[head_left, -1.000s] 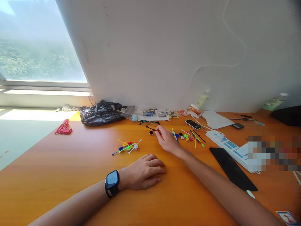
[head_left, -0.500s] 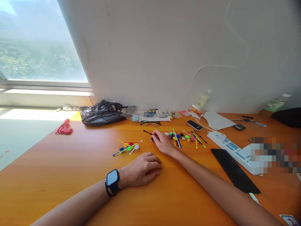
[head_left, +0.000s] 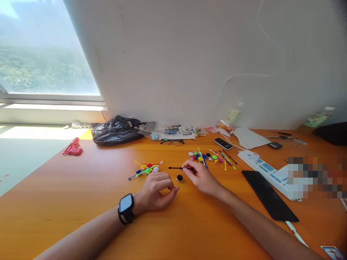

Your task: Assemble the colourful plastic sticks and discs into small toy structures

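My right hand [head_left: 202, 177] pinches a black double-ended arrow [head_left: 175, 168] between thumb and fingertips, its tip pointing left above the table. Just below the arrow stands a small black knob with a clear base [head_left: 179, 178], between my two hands and touched by neither. My left hand [head_left: 158, 191], with a ring and a watch on the wrist, rests on the table. Its fingers are loosely bent, the thumb stands apart, and nothing shows in it. Beyond it lies a group of coloured arrows on round bases [head_left: 148, 168]. More loose coloured arrows and discs [head_left: 200, 157] lie past my right hand.
A black plastic bag [head_left: 116, 131], eyeglasses [head_left: 172, 142] and clear packets line the wall. On the right are a white power strip [head_left: 260, 168], a black phone [head_left: 269, 195] on a cable and a black-and-white device [head_left: 223, 143]. A red plastic piece [head_left: 73, 147] lies at left.
My right hand has drawn back toward me and to the right with the black arrow. The black knob now stands uncovered on the table. My left hand has shifted slightly left, its fingers more bent.
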Tool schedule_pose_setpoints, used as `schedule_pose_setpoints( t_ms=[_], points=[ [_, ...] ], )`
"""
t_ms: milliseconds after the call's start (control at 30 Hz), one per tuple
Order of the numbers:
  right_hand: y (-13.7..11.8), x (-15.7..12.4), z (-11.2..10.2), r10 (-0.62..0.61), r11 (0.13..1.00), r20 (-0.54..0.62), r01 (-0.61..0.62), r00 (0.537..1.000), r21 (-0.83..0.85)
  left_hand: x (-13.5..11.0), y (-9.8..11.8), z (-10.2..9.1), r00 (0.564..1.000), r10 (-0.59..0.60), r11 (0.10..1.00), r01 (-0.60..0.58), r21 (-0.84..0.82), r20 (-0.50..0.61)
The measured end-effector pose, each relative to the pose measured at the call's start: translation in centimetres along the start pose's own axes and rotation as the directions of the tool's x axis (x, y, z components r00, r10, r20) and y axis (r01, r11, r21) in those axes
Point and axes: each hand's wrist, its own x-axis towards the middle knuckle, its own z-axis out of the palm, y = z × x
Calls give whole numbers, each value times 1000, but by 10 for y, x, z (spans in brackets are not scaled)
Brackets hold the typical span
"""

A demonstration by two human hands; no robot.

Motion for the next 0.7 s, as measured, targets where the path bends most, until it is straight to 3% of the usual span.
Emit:
schedule_pose_setpoints(
  t_ms=[100,233,400,700],
  points=[
    [5,-5,-5,43,999,33,-43,999,-17,0,-1,1,992,-103,993,106,46,-67],
    [15,-11,-3,52,999,32,-52,998,15,-2,-8,6,978,-205,974,207,93,-35],
    [22,-12,7,25,994,41,-29,999,109,-5,-20,10,978,-169,985,162,65,125],
    [28,-7,13,82,987,6,-83,997,135,-7,-26,13,962,-189,982,182,50,196]
  ],
)
